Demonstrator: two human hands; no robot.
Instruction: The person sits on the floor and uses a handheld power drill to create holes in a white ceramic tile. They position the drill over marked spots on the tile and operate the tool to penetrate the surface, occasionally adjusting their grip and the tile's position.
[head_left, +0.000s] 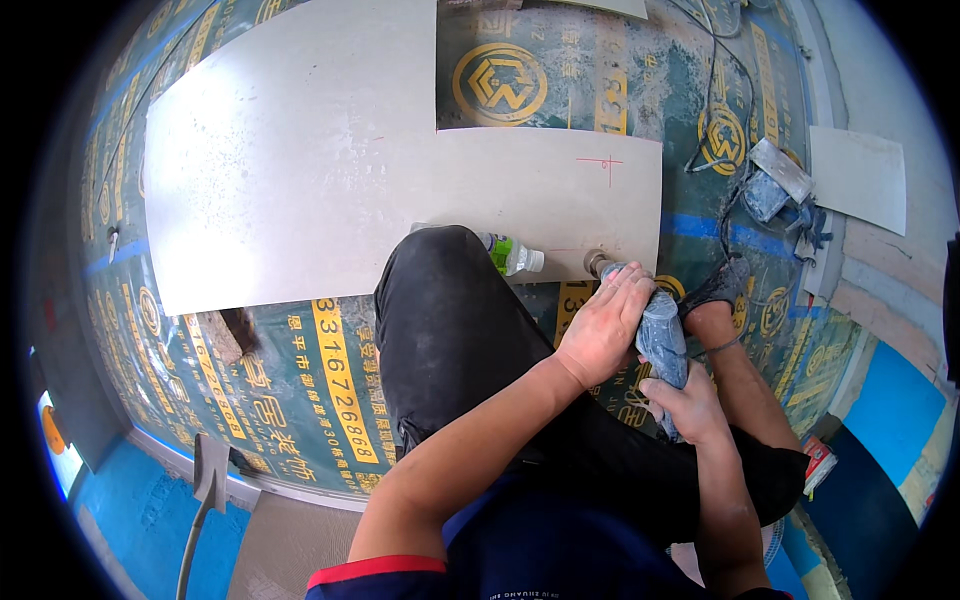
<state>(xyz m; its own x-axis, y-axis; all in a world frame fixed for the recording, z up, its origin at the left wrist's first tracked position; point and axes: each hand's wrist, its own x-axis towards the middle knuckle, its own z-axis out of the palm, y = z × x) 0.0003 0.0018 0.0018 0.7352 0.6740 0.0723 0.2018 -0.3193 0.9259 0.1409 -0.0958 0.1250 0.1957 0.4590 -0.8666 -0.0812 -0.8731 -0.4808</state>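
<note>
I have my left hand (612,325) curled over the grinder (661,332), right hand (690,402) wrapped round it; tilting its bit (596,262) could chip the tile (300,180) beyond them.

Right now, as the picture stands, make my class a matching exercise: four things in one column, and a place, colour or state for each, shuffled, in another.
Things
1. Power tool
2. Bottle
3. Large slab
4. Shovel

Matches
A. Pale, with red marks
B. At the lower left of the picture
C. Gripped by the left hand and right hand
D. Wearing a green label

Right pairs: 1-C, 2-D, 3-A, 4-B
</note>
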